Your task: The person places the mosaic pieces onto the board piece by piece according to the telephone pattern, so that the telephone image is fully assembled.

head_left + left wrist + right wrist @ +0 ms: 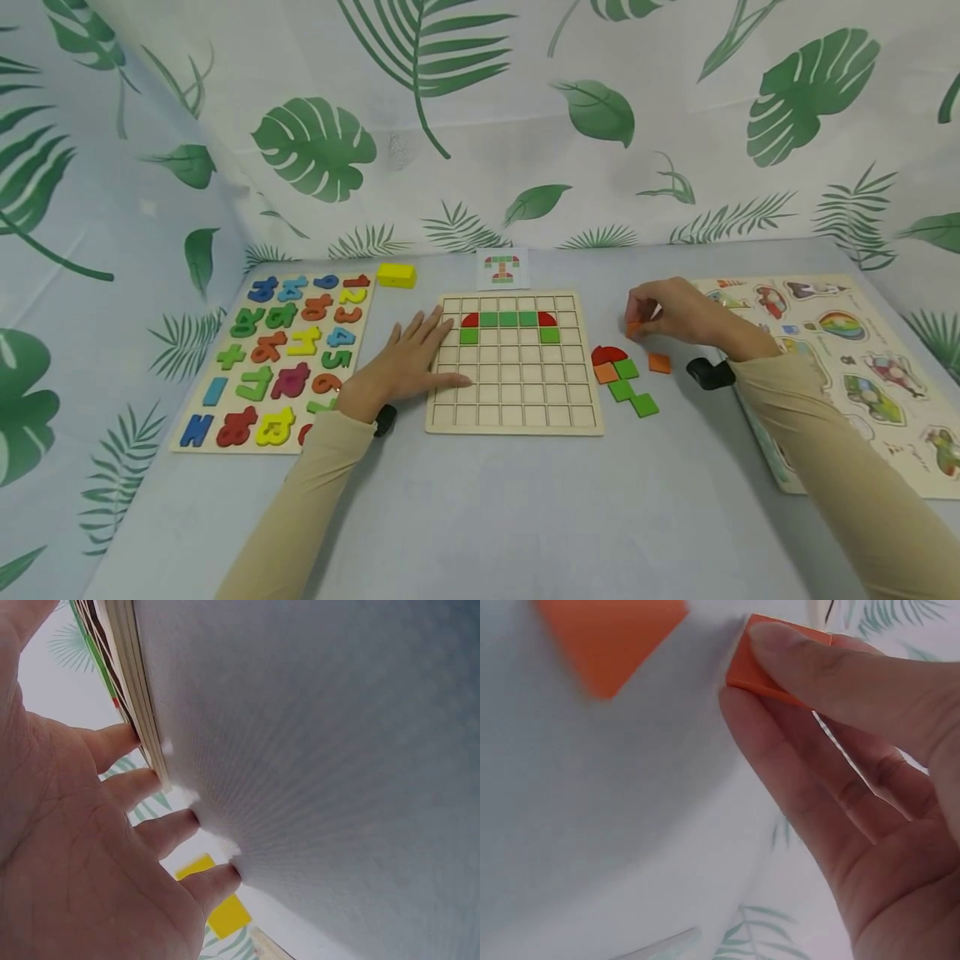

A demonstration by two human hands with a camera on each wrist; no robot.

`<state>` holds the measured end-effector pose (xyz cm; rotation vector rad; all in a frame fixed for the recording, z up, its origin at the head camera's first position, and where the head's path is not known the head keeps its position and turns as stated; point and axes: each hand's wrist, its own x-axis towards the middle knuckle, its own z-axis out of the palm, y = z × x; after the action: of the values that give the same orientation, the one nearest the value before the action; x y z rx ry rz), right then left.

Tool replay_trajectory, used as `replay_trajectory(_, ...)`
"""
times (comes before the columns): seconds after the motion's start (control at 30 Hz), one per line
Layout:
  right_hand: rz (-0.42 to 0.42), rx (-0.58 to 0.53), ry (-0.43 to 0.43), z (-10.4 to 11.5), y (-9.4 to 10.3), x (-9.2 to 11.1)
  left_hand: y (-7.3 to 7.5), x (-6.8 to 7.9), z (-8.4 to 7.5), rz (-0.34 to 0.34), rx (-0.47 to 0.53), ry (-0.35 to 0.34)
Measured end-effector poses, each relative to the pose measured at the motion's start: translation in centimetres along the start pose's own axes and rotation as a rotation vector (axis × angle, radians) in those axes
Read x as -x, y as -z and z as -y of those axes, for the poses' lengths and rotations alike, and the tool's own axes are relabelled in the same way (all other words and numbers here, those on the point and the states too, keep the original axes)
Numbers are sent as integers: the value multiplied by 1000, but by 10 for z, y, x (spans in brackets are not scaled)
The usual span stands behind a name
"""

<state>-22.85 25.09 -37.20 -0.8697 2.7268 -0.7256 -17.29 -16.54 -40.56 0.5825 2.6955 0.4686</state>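
My right hand (671,310) pinches an orange square tile (780,660) between thumb and fingers, right of the wooden grid board (513,421). The left hand (408,362) lies with spread, straight fingers on the board's left edge, its thumb over the grid. On the board, green squares (508,319) form a row with a red quarter-round (470,320) at each end and a green square (550,335) below each end. Beside the board lie a red piece (609,355), an orange square (606,372) and several green squares (644,405). Another orange square (660,363) lies nearest the right hand.
A small pattern card (502,268) lies behind the board. To the left are a number puzzle board (225,400) with colourful pieces and a yellow block (396,276). A picture puzzle board (832,417) lies under the right forearm's side. A leaf-print cloth (480,192) hangs behind.
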Motion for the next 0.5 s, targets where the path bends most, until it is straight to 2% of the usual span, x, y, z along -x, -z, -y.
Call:
replay_trajectory(0.13, -60, -8, 33, 11, 0, -8, 1, 0, -1, 1, 0, 4)
replay_trajectory(0.3, -133, -62, 116, 34, 1, -23, 0, 0, 0, -2, -3, 4)
replay_trajectory(0.5, -164, -117, 232, 68, -1, -46, -1, -1, 2, -11, -3, -4)
